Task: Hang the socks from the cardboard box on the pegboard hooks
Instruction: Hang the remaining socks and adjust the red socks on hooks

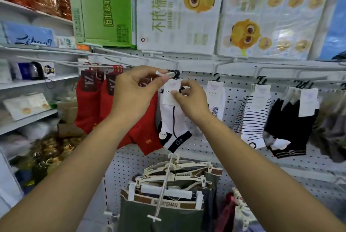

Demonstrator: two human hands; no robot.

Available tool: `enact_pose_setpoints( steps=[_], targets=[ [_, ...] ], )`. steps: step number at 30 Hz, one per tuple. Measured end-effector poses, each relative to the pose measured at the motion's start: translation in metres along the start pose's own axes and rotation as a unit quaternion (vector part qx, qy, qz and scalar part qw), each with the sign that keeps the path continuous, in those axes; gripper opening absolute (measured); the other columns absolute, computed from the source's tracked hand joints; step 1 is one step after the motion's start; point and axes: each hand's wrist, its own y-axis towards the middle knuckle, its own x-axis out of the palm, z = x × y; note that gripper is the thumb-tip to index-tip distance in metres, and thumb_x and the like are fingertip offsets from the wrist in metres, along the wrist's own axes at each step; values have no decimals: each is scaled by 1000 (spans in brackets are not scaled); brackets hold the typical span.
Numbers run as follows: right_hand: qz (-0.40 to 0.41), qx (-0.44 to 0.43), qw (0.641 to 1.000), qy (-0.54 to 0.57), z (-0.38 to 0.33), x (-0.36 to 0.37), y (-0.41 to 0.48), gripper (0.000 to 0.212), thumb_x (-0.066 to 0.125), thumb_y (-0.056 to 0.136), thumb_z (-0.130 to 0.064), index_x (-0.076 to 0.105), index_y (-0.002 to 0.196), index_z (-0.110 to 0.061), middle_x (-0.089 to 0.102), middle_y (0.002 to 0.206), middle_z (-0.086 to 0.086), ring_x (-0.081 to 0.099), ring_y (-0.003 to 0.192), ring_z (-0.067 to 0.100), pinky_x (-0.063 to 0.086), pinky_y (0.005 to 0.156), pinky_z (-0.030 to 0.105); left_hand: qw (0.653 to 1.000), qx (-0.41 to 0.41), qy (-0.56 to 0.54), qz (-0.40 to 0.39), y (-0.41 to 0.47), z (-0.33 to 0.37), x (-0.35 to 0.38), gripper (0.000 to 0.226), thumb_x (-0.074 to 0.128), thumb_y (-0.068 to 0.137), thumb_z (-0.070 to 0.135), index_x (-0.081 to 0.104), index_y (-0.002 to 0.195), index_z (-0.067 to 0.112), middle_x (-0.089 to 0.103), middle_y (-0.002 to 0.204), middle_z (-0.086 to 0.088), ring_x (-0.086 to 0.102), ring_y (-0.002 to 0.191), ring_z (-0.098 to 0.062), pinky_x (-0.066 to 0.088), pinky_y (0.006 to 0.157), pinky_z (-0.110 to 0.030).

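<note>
A white sock pair with black trim (173, 119) hangs by its small black hanger (175, 73) at the tip of a white pegboard hook (162, 74). My left hand (134, 91) pinches the hook's tip between thumb and forefinger. My right hand (189, 99) pinches the sock's white paper label (169, 93) just below the hanger. Red socks (89, 104) hang on hooks to the left. On the right hang white socks (217, 100), striped socks (252, 117) and black socks (288, 129). The cardboard box is out of view.
The white pegboard (232, 99) runs behind the socks. Below it a long hook (162, 185) juts toward me, loaded with folded underwear on clip hangers (168, 194). Shelves (28, 117) with packets stand at left. Large boxed goods (177, 11) sit on the shelf above.
</note>
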Motion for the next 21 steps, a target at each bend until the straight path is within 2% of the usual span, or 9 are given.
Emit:
enact_pose_setpoints(
  steps=[2,4,6,8,10,13,16,18,21],
  targets=[
    [-1,13,1000,9,4,1,8,24,72,91,-22,60,111,-14,72,100,12,71,91,26,59,82,45,1000,-8,-3,-8,-1,-2,-1,18,80,87,22,78,96,37,77,98,14,70,89,-5,58,82,-36],
    [5,14,1000,0,9,1,16,25,74,89,-25,57,105,-16,71,96,8,70,87,21,57,71,34,999,-18,20,-16,-3,-10,-4,18,78,88,19,78,104,26,77,101,11,70,95,-5,55,85,-27],
    [33,-11,999,-37,14,0,22,31,77,86,-31,54,104,-19,66,90,-2,63,78,8,44,61,19,997,-41,60,-24,-7,-24,-6,20,78,88,18,76,108,23,76,101,13,68,97,-1,49,83,-16],
    [60,-44,995,-73,19,1,27,38,79,83,-36,53,107,-20,60,92,-8,57,74,1,38,58,18,990,-93,101,-45,-13,-43,-5,18,77,89,20,75,107,20,75,103,12,67,99,-1,49,85,-20],
    [66,-56,991,-102,26,2,32,44,79,82,-41,53,112,-21,55,103,-8,56,77,5,38,61,22,977,-150,140,-63,-18,-63,-1,20,77,89,21,74,108,17,73,108,7,65,104,-8,51,92,-30],
    [38,-34,994,-100,35,4,43,47,76,84,-46,56,117,-20,57,107,-10,56,89,9,39,70,23,962,-186,193,-44,-22,-86,1,32,78,88,24,70,118,16,69,118,2,62,109,-12,47,91,-28],
    [22,-26,993,-114,44,6,55,46,72,87,-47,61,118,-15,64,106,-8,58,94,8,41,75,22,954,-176,244,2,-19,-100,-4,35,78,88,26,67,119,14,65,121,-1,61,109,-16,47,93,-32],
    [29,-23,991,-125,47,9,59,45,72,87,-47,62,116,-14,66,107,-6,60,95,11,42,77,24,950,-161,264,38,-16,-105,-9,31,77,87,27,67,114,15,63,115,0,61,107,-19,49,94,-35],
    [91,-63,985,-129,48,14,49,40,74,87,-40,59,114,-14,59,110,-5,58,104,16,44,81,27,944,-134,284,104,-16,-109,-17,24,77,86,27,67,104,14,59,106,0,62,100,-21,49,90,-35]
  ],
)
